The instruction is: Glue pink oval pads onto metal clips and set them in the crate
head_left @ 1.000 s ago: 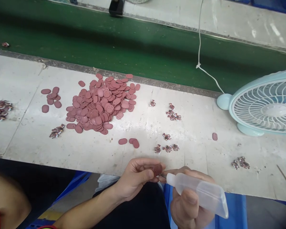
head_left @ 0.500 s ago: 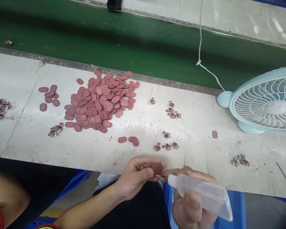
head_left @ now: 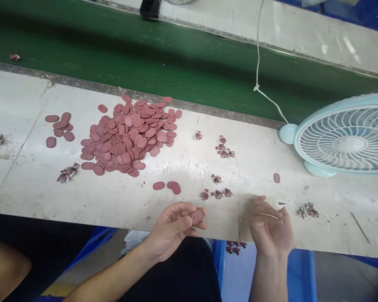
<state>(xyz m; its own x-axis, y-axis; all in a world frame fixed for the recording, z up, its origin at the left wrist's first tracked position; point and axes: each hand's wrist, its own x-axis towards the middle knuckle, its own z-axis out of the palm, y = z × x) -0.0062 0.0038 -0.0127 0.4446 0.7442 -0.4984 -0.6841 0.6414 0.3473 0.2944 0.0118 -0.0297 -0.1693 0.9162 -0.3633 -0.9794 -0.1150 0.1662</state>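
Note:
My left hand (head_left: 173,230) pinches a reddish-brown oval disc (head_left: 197,216) between thumb and fingers, just over the table's near edge. Small dark marks show on the disc's face. My right hand (head_left: 271,228) is bent over the table further right, its fingers curled. What it holds, if anything, is hidden. A small dark pointed tip (head_left: 282,203) shows beside its fingers. The squeeze bottle is not visible now. Several small brown-and-white figures (head_left: 219,193) lie beyond and between my hands. More small figures (head_left: 309,210) lie to the right of my right hand.
A large heap of oval discs (head_left: 122,138) covers the table's left middle. A pale blue fan (head_left: 349,144) stands at the right, its white cord (head_left: 257,63) crossing the green strip (head_left: 189,67). A thin stick (head_left: 360,227) lies near the right edge. Below is a blue bin (head_left: 300,272).
My right hand has moved away from the disc, forward and to the right, and the bottle has gone from sight. My left hand still holds the disc, now with its marked face showing.

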